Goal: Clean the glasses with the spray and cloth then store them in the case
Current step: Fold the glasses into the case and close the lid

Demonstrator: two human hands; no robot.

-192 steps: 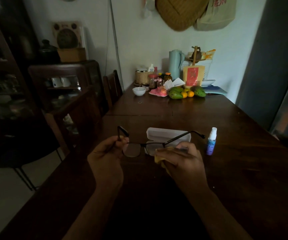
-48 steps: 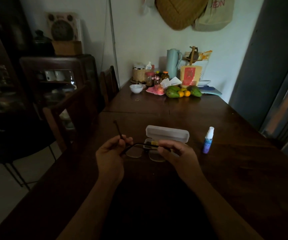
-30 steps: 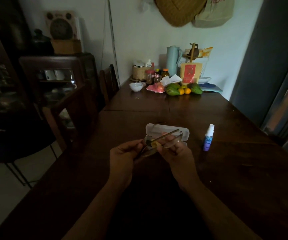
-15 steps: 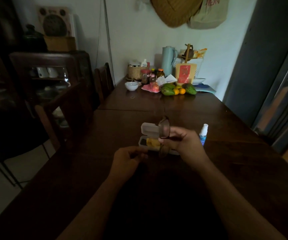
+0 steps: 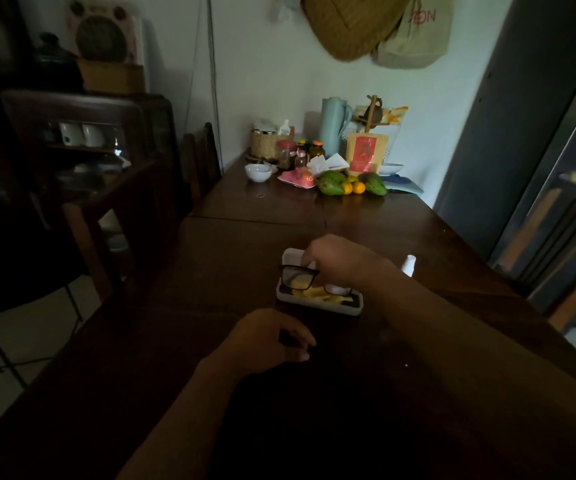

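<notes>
Home dining room, dim. Long dark wooden table with chair pushed in at left side. Far end of table crowded with household stuff: mangoes, oranges, small white bowl, jars, woven basket, pale flask. Glass-fronted cabinet at left holds white cups. Straw hat and tote bag hang on plain wall. Tiled floor.

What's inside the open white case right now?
A crumpled yellow cloth lies in the white rectangular case. The right hand holds black-framed glasses over its left end. The hand covers the case's far interior.
</notes>
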